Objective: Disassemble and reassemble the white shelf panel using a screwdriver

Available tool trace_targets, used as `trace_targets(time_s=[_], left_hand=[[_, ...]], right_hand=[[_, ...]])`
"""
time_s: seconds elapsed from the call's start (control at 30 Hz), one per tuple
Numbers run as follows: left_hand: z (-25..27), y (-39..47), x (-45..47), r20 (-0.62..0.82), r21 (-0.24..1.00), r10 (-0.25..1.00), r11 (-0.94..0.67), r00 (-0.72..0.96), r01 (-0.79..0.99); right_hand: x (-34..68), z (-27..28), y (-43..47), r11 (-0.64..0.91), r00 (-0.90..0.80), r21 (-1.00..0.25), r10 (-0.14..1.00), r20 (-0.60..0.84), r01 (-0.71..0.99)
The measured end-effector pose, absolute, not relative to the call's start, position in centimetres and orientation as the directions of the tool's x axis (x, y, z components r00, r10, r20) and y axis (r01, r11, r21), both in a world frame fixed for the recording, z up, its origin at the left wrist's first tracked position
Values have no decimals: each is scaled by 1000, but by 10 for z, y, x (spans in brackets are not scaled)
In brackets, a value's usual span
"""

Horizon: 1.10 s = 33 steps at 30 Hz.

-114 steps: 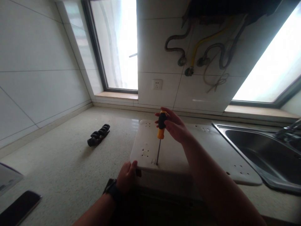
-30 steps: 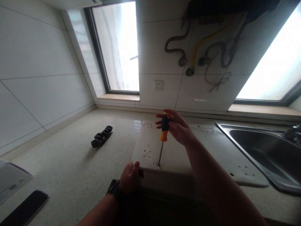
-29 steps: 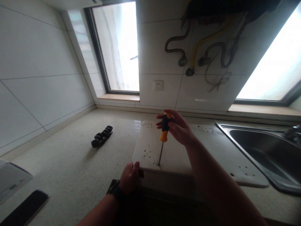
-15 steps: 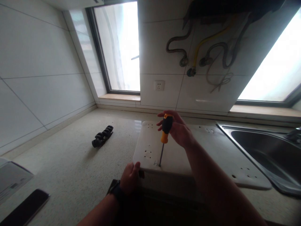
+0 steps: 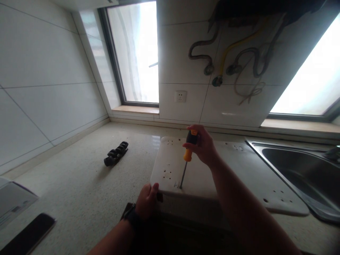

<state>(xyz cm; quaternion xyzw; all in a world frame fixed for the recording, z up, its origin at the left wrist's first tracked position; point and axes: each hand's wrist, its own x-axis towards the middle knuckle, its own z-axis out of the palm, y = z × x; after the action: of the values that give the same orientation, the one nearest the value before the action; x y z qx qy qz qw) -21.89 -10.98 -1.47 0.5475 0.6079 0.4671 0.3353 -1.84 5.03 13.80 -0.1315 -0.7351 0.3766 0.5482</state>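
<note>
My right hand [image 5: 203, 143] is closed round the black and orange handle of a screwdriver [image 5: 187, 154]. The shaft slants down, and its tip meets a white board [image 5: 196, 173] close to the front edge, beside a pencil-like mark. Small holes dot the board near its corners. At the board's front left corner, my left hand [image 5: 147, 200] grips the edge, thumb on top and the other fingers mostly hidden beneath. A small dark piece shows under the edge beside that thumb.
A black object with rounded lobes [image 5: 116, 153] lies on the speckled counter [image 5: 87, 187] to the left. Nearer are a dark phone-like slab [image 5: 30, 233] and a white box [image 5: 16, 202]. A steel sink [image 5: 300, 170] borders the board on the right. Pipes and a socket [image 5: 180, 96] are on the wall.
My right hand's fingers have gone from loosely spread to wrapped round the screwdriver handle, which leans slightly more to the right. The left hand stays at the board's corner.
</note>
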Motion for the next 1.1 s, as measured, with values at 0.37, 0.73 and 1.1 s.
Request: trace_targets(time_s=[0.37, 0.73, 1.1], left_hand=[[-13, -109, -219, 111, 934, 979, -44, -172, 354], [-14, -112, -218, 113, 937, 974, -39, -195, 346], [-17, -111, -218, 113, 942, 976, -45, -188, 333]], right_hand=[[-18, 149, 43, 437, -597, -808, 546, 588, -396], [-15, 140, 51, 518, -386, -761, 659, 646, -390], [-21, 144, 45, 487, -465, -756, 597, 653, -437]])
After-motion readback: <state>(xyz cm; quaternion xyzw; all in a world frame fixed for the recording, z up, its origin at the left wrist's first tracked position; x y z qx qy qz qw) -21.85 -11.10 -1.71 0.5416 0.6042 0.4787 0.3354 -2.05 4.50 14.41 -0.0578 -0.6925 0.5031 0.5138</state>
